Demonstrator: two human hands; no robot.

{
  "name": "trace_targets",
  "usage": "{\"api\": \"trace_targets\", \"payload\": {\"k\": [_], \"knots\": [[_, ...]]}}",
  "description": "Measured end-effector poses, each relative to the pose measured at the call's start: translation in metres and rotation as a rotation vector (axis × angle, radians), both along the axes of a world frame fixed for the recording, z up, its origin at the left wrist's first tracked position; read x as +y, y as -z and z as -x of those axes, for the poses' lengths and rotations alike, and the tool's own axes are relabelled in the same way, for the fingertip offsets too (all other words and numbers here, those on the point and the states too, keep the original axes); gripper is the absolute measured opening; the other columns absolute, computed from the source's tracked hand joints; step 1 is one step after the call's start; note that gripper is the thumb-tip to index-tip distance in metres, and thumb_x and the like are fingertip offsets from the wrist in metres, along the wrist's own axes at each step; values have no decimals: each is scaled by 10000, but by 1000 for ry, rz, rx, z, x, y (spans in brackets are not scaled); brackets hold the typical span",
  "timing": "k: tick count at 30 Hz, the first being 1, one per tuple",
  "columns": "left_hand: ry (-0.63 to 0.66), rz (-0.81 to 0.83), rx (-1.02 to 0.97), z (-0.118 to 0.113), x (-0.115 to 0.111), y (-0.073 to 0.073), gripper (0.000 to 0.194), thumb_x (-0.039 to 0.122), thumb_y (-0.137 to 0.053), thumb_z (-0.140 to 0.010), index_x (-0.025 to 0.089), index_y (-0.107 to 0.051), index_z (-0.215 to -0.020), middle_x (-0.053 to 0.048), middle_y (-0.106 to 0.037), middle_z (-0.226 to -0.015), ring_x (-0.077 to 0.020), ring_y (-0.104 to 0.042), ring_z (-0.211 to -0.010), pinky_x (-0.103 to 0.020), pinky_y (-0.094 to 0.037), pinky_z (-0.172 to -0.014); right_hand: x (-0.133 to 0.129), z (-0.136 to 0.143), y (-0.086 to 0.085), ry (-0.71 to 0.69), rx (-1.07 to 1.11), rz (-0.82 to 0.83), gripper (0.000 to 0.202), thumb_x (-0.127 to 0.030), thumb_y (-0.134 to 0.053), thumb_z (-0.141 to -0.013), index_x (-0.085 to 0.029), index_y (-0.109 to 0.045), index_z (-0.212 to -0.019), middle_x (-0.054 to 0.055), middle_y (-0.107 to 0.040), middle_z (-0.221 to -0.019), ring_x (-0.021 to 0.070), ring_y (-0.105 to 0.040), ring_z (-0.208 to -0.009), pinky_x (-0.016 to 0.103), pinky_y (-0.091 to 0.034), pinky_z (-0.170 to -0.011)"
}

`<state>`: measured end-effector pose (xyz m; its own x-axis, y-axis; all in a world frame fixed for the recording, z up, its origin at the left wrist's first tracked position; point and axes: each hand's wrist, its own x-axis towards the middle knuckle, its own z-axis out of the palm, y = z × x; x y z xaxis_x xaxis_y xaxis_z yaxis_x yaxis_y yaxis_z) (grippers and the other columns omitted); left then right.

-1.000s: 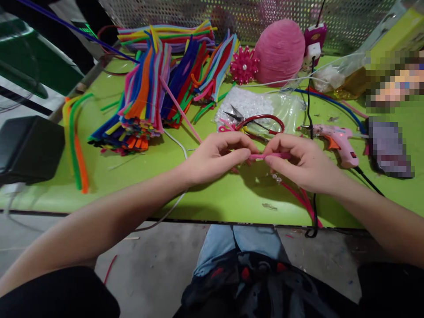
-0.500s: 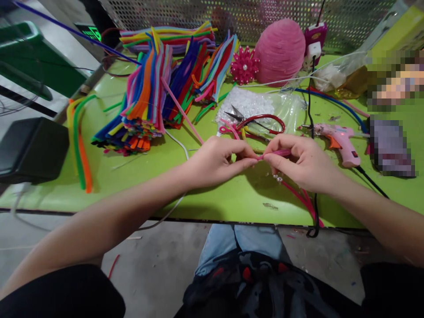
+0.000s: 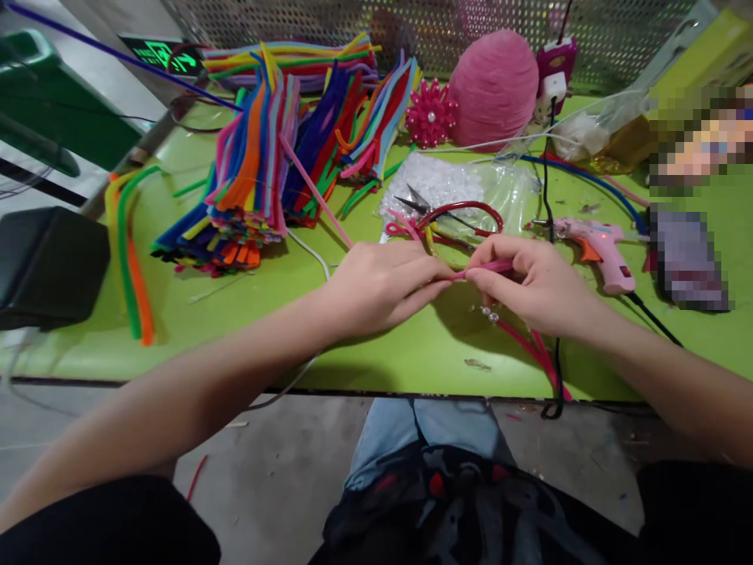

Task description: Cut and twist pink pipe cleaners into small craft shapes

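Observation:
Between my two hands is a pink pipe cleaner (image 3: 460,275), pinched from both sides. My left hand (image 3: 385,284) grips it with thumb and fingertips. My right hand (image 3: 532,282) is closed on its other part, with a folded length showing between thumb and forefinger. Below my right hand, more pink pipe cleaner stems (image 3: 532,351) and some clear beads (image 3: 489,314) lie on the green table (image 3: 376,365). Just beyond my hands are red-handled scissors (image 3: 456,213) and a looped pink piece (image 3: 403,227).
Bundles of coloured pipe cleaners (image 3: 252,157) lie at the back left. A pink flower (image 3: 431,114), a pink wrapped dome (image 3: 494,90) and a bag of white beads (image 3: 435,184) sit behind my hands. A pink glue gun (image 3: 605,255) lies right; a black box (image 3: 50,267) stands left.
The fingers of my left hand have flattened and drawn closer together along the pipe cleaner. My right hand keeps its pinch. The whole view has shifted slightly.

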<state>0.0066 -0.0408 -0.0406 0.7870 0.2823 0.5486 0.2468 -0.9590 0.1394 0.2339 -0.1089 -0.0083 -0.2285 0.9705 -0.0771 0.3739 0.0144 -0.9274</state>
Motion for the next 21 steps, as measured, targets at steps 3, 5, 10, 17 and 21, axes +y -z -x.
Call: {"api": "trace_targets", "payload": {"k": [3, 5, 10, 17, 21], "knots": [[4, -111, -57, -3, -3, -3, 167, 231, -592, -1023, 163, -685, -903, -15, -722, -736, -126, -629, -624, -284, -407, -577, 0, 3, 2, -2, 43, 38, 127, -266, -707, -898, -194, -627, -829, -38, -573, -621, 94, -504, -531, 252, -358, -494], [-3, -137, -85, -6, -6, -4, 177, 203, -593, -986, 173, -632, -817, -3, -680, -684, -121, -586, -582, -290, -373, -542, 0, 5, 3, 2, 77, 54, 124, -249, -722, -878, -192, -629, -819, -45, -560, -625, 82, -470, -537, 243, -332, -488], [-64, -99, -76, -7, -12, -4, 185, 199, -569, -958, 189, -587, -774, 10, -635, -643, -116, -546, -554, -277, -363, -519, -3, 13, 3, 24, 166, 101, 180, -254, -791, -835, -188, -626, -809, -53, -559, -625, 65, -422, -526, 228, -276, -463], [-139, 220, -98, -8, -22, -9, 150, 203, -586, -904, 185, -586, -755, 21, -648, -632, -92, -532, -557, -241, -356, -533, -5, 16, -1, 95, 204, 62, 277, -340, -874, -814, -196, -637, -807, -31, -630, -618, 87, -500, -517, 235, -349, -474], [-168, 719, -180, -11, -25, -14, 147, 214, -647, -898, 167, -642, -759, 22, -674, -651, -65, -531, -546, -184, -378, -504, 2, 10, 0, 38, 229, 66, 212, -344, -804, -879, -189, -663, -853, -18, -656, -641, 101, -573, -557, 240, -457, -532]]}}
